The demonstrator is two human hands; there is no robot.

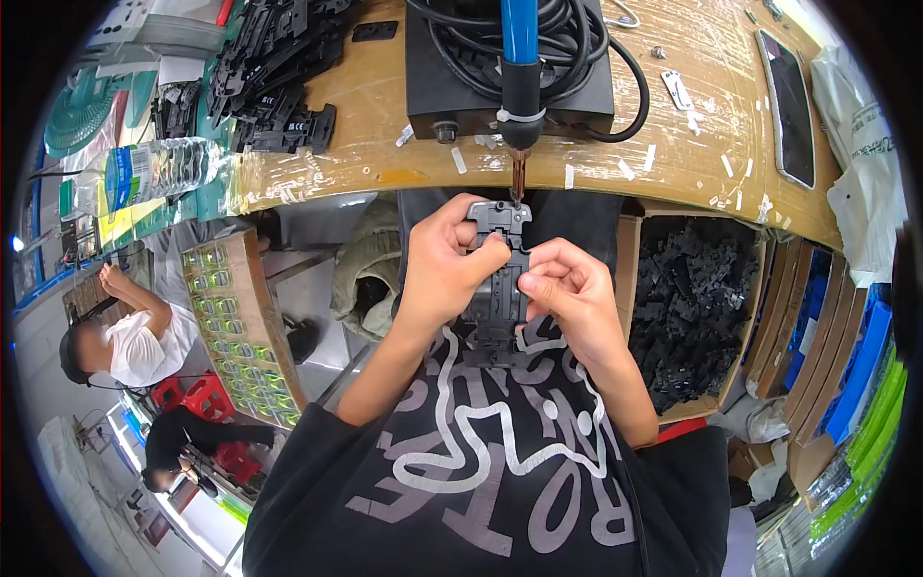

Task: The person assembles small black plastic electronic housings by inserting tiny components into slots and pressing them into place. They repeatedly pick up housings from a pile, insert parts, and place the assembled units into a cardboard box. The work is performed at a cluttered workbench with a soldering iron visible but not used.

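A long black moulded plastic part (497, 288) is held upright in front of my chest, just below the table edge. My left hand (452, 260) grips its upper left side, thumb pressed on its face. On the right edge, my right hand (572, 288) is closed with thumb and fingers against the part. Over the part's top end stands a blue tool (520, 34) with a black collar and a copper-coloured tip (519, 173). The tip's lower end is at the part's upper right corner; I cannot tell whether they touch.
Behind the tool sits a black box (461, 125) with coiled black cable. Black plastic parts (279, 67) pile up at the back left beside a plastic bottle (159, 173). A phone (788, 111) lies right. A carton (692, 308) of small black parts stands right. Two people are at left.
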